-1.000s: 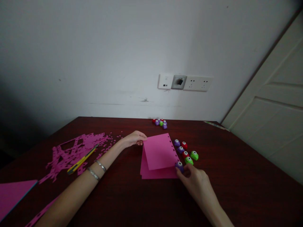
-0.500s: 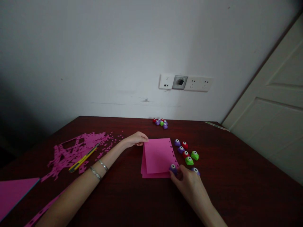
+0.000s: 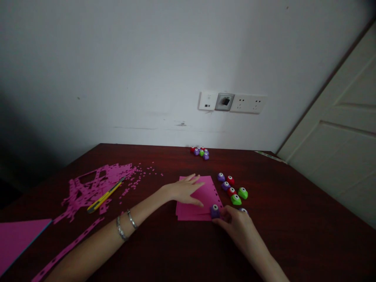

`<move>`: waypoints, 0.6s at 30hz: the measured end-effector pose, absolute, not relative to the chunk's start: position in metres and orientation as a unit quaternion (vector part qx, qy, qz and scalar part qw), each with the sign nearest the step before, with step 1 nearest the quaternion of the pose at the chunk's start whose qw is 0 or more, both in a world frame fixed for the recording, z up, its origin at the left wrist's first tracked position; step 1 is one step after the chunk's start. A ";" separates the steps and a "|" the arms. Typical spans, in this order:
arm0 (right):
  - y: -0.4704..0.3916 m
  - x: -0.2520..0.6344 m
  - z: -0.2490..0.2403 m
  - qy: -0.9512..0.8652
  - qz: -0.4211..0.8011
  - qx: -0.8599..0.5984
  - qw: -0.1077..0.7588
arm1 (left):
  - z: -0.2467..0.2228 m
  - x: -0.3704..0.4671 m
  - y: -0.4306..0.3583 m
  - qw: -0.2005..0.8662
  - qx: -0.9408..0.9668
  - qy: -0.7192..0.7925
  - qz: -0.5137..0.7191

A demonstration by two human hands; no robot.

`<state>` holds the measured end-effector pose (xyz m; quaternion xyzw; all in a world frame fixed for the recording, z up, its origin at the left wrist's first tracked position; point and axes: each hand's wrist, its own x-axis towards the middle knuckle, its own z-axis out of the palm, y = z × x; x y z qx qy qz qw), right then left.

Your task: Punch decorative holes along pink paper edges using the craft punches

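Background: a white wall [image 3: 141, 70] bearing white socket plates [image 3: 248, 103], a dark reddish-brown wooden tabletop [image 3: 164, 250] before it, and a white panelled door [image 3: 343, 129] on the right. At the left edge lies a large pink paper sheet [image 3: 20, 239], only partly in view. Beyond it is a tangled pile of perforated pink paper scraps [image 3: 114, 172], with a long punched pink strip [image 3: 67, 248] nearer, partly behind the left forearm. A yellow-and-black utility knife [image 3: 105, 196] lies across the pile's near side. Six rounded plastic punches in purple, red and green [image 3: 236, 199] stand just right of the work; a further purple one [image 3: 243, 210] is partly hidden by the right hand. A similar cluster [image 3: 201, 153] sits near the wall.

Work: squarish pink paper sheets [image 3: 207, 192], stacked, the top one holed along its right edge. The left hand [image 3: 183, 191], fingers spread, covers their left part; contact cannot be confirmed. The right hand [image 3: 236, 220] is at their near right corner, thumb and fingers beside a purple plastic punch [image 3: 215, 211] there; whether they grip it cannot be told.
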<state>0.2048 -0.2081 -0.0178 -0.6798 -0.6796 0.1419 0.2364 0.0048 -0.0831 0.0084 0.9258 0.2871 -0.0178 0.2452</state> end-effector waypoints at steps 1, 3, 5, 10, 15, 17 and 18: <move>-0.208 0.205 -0.019 -0.680 0.145 -0.678 0.239 | 0.006 0.005 -0.084 0.250 0.925 0.286 -0.026; -0.208 0.205 -0.022 -0.682 0.149 -0.674 0.242 | 0.001 0.005 -0.083 0.251 0.925 0.285 -0.032; -0.208 0.205 -0.025 -0.685 0.146 -0.670 0.246 | -0.002 0.005 -0.082 0.244 0.928 0.280 -0.037; -0.208 0.205 -0.030 -0.687 0.143 -0.665 0.254 | -0.003 0.003 -0.080 0.236 0.932 0.269 -0.050; -0.209 0.203 -0.030 -0.693 0.154 -0.657 0.253 | 0.001 0.004 -0.081 0.244 0.931 0.267 -0.058; -0.209 0.202 -0.029 -0.692 0.162 -0.657 0.250 | 0.002 0.004 -0.081 0.247 0.931 0.263 -0.058; -0.210 0.201 -0.029 -0.692 0.165 -0.658 0.248 | 0.003 0.004 -0.080 0.249 0.931 0.261 -0.059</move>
